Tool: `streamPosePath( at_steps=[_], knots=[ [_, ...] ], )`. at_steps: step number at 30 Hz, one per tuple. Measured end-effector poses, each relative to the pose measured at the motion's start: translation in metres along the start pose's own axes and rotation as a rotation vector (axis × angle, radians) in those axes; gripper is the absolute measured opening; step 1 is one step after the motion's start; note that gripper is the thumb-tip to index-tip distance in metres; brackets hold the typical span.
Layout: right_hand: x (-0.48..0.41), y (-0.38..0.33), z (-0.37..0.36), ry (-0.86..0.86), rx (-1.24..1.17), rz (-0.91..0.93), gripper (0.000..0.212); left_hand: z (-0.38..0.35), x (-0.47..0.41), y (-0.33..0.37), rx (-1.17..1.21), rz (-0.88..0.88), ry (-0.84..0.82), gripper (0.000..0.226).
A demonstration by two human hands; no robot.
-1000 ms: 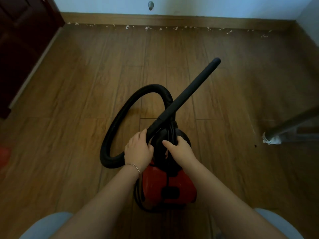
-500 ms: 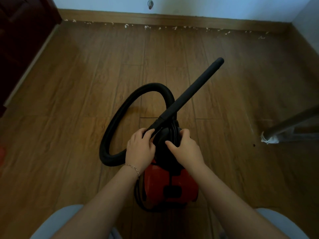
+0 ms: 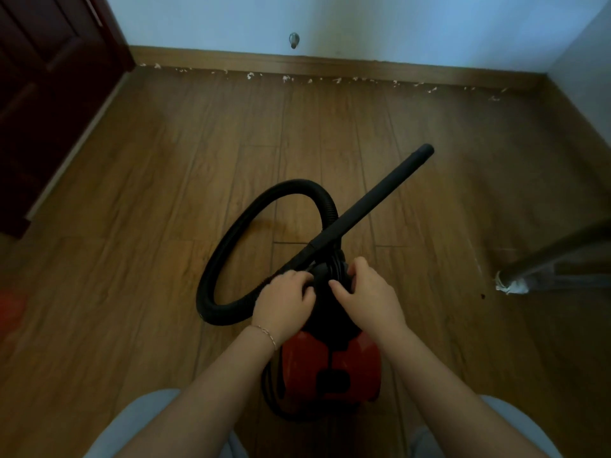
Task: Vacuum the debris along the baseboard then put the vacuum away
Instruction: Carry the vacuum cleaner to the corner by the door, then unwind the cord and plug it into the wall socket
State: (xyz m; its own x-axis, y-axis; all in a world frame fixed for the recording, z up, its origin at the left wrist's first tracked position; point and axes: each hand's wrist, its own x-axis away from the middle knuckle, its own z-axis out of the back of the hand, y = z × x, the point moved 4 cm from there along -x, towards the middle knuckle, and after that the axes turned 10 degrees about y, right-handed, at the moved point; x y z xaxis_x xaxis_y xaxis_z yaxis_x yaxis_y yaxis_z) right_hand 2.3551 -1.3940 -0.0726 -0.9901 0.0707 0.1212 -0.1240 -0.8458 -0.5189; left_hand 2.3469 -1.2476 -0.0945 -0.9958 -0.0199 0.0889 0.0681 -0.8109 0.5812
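Vacuum: a red canister vacuum [image 3: 357, 361] with a black top stands on the wooden floor [image 3: 165, 193], near the person and between the forearms, well apart from the far wall.
Hose: a black ribbed hose [image 3: 228, 238] rises from the front of the canister, loops round to the left and comes back near, passing under the left hand.
Wand: a straight black wand [image 3: 380, 191] slants from the top of the canister up and away to the far right; its open end hangs free above the floor.
Left hand: the left hand [image 3: 284, 302] lies where hose and wand meet, just left of the black top; its fingers are together and curled over the wand's near end.
Right hand: the right hand [image 3: 370, 299] holds the black top of the canister from the right, fingers bent over its far side and thumb stretched towards the left hand; the two hands are close but apart.
Debris: small white debris [image 3: 251, 75] lies scattered in a line on the floor, right against the baseboard, from the door side to the right corner.
Baseboard: a brown wooden baseboard [image 3: 363, 68] runs along the foot of the far wall [image 3: 396, 24].
Door: a dark wooden door [image 3: 49, 77] fills the far left.
Door stop: a small metal door stop [image 3: 293, 39] sits on the wall just above the baseboard.
Bracelet: a thin chain bracelet [image 3: 266, 335] circles the left wrist.
Right edge: a slanted metal leg [image 3: 562, 256] ends at a crumpled white scrap [image 3: 510, 286] on the floor.
Knees: pale blue knees [image 3: 139, 421] show at the near edge.
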Motion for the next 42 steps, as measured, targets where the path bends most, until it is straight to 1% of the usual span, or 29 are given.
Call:
streamPosePath(
  at_steps=[2, 4, 6, 9, 10, 12, 15, 18, 20, 25, 27, 28, 30, 32, 34, 37, 39, 42],
  knots=[
    [-0.002, -0.007, -0.002, 0.000, -0.052, 0.014, 0.022, -0.010, 0.008, 0.012, 0.140, 0.076, -0.107, 0.027],
    [-0.006, -0.012, -0.005, -0.005, -0.072, 0.025, 0.027, -0.021, 0.016, 0.018, 0.267, 0.166, -0.167, 0.020],
    [-0.009, -0.013, -0.006, -0.013, -0.082, 0.022, 0.035, -0.029, 0.023, 0.021, 0.267, 0.195, -0.189, 0.025],
    [-0.009, -0.010, -0.008, -0.023, -0.116, 0.018, 0.036, -0.038, 0.033, 0.022, 0.112, 0.126, -0.202, 0.039],
    [-0.008, -0.008, -0.008, -0.023, -0.129, 0.016, 0.035, -0.039, 0.035, 0.023, 0.058, 0.103, -0.199, 0.040],
    [-0.006, -0.004, -0.007, -0.015, -0.145, 0.001, 0.034, -0.037, 0.038, 0.023, 0.014, 0.088, -0.180, 0.032],
    [-0.002, 0.002, -0.006, -0.014, -0.153, -0.034, 0.029, -0.030, 0.038, 0.025, 0.021, 0.088, -0.128, 0.017],
    [0.001, 0.006, -0.007, -0.039, -0.195, -0.077, 0.024, -0.024, 0.043, 0.030, 0.075, 0.048, -0.073, 0.012],
    [0.004, 0.006, -0.007, -0.053, -0.239, -0.116, 0.024, -0.021, 0.049, 0.034, 0.119, 0.026, -0.046, 0.010],
    [0.008, 0.006, -0.005, -0.060, -0.293, -0.174, 0.029, -0.016, 0.058, 0.045, 0.114, -0.039, 0.005, 0.012],
    [0.007, 0.006, -0.004, -0.086, -0.309, -0.201, 0.027, -0.015, 0.061, 0.050, 0.099, -0.062, 0.011, 0.011],
    [0.007, 0.006, -0.004, -0.102, -0.336, -0.224, 0.024, -0.016, 0.064, 0.052, 0.096, -0.071, 0.007, 0.015],
    [0.008, 0.006, -0.005, -0.136, -0.456, -0.285, 0.015, -0.016, 0.069, 0.056, 0.093, -0.090, -0.003, 0.028],
    [0.009, 0.003, -0.005, -0.169, -0.594, -0.340, 0.014, -0.015, 0.072, 0.060, 0.087, -0.114, -0.009, 0.032],
    [0.010, 0.001, -0.004, -0.188, -0.656, -0.351, 0.016, -0.014, 0.074, 0.062, 0.110, -0.117, -0.013, 0.032],
    [0.011, -0.001, 0.000, -0.196, -0.648, -0.314, 0.018, -0.010, 0.077, 0.064, 0.181, -0.107, -0.025, 0.023],
    [0.012, -0.005, 0.008, -0.230, -0.666, -0.306, 0.017, -0.005, 0.080, 0.066, 0.190, -0.169, -0.037, 0.014],
    [0.015, -0.007, 0.026, -0.304, -0.685, -0.306, 0.018, 0.002, 0.081, 0.069, 0.125, -0.346, -0.012, 0.020]
  ],
)
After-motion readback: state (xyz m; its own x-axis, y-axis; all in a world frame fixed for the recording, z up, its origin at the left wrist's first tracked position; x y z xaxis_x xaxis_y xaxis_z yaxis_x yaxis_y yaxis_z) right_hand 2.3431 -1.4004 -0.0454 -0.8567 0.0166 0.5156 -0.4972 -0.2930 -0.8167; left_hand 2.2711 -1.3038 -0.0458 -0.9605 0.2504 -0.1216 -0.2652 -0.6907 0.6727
